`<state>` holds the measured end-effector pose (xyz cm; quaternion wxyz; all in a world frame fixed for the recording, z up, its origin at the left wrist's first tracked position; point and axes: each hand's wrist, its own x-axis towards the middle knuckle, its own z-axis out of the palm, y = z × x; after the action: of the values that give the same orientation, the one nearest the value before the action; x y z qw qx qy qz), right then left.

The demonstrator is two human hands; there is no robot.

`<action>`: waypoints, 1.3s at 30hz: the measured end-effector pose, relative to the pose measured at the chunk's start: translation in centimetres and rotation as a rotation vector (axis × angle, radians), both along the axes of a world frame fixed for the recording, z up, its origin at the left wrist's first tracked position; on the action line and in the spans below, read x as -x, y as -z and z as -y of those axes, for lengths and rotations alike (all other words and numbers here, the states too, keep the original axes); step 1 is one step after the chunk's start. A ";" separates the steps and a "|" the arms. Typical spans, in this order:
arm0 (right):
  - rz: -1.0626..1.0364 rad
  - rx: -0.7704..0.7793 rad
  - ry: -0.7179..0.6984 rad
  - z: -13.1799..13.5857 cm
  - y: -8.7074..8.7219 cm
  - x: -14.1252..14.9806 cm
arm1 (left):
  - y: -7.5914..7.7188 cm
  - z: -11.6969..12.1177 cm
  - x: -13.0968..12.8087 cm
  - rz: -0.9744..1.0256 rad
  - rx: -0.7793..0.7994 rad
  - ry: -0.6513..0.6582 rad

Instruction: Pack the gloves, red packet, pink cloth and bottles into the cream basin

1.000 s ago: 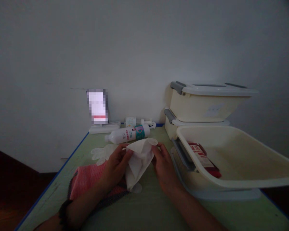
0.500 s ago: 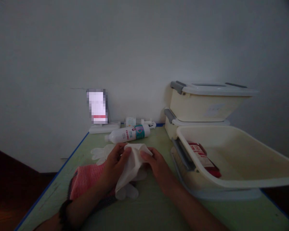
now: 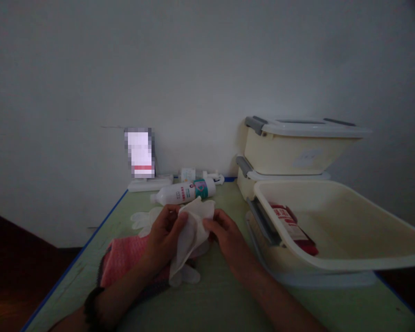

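Note:
A thin white disposable glove [image 3: 192, 235] hangs between my two hands above the table, its fingers drooping toward me. My left hand [image 3: 166, 233] pinches one side of its opening between thumb and fingers. On the other side, my right hand [image 3: 224, 233] grips the edge, thumb in front. A second white glove [image 3: 144, 220] lies on the table behind my left hand, partly covered by it. Under my left forearm is a pink cloth [image 3: 126, 256] with a dark border. Just beyond the hands a white bottle [image 3: 183, 192] with a green label lies on its side.
To the right stands an open cream bin [image 3: 352, 230] with a red-and-white packet [image 3: 292, 228] inside. Behind it are stacked lidded boxes [image 3: 290, 150]. A phone [image 3: 140, 153] leans upright on a white stand [image 3: 150, 184] at the back left. A clear spray bottle [image 3: 188, 175] lies by the wall.
My right hand has moved left and slightly down, closer to my left hand. The held glove has shifted lower, its fingers now hanging visibly below my hands. Other things stay put.

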<state>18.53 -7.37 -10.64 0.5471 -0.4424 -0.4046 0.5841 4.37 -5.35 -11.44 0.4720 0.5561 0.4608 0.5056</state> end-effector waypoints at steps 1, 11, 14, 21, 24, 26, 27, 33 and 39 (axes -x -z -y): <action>-0.014 -0.022 0.023 0.0 0.1 0.0 | 0.0 0.0 0.0 0.007 0.010 -0.002; -0.111 -0.107 0.102 0.1 0.4 -0.1 | -0.7 0.4 -0.3 0.007 0.010 0.045; -0.099 -0.092 0.110 0.1 0.5 -0.1 | -0.4 0.4 -0.2 -0.019 -0.046 0.060; -0.123 -0.153 0.046 0.3 -0.4 -0.2 | 0.1 0.3 0.1 0.014 -0.035 0.094; -0.115 -0.178 0.005 0.5 -0.5 -0.1 | 0.0 0.1 0.2 0.031 -0.036 0.070; -0.108 -0.173 -0.015 0.6 -0.3 0.0 | 0.0 0.0 0.2 0.053 -0.039 0.068; -0.093 -0.169 -0.013 0.6 -0.1 0.0 | 0.0 -0.1 0.3 0.064 -0.040 0.069; 0.027 -0.129 0.041 0.3 0.8 0.0 | 0.0 0.0 0.3 0.086 -0.019 0.059; 0.062 -0.135 0.033 0.2 1.2 -0.1 | 0.5 0.0 0.4 0.021 -0.011 0.051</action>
<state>18.60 -7.53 -11.80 0.5726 -0.4290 -0.4524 0.5323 3.96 -5.36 -11.90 0.4864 0.5650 0.4387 0.5017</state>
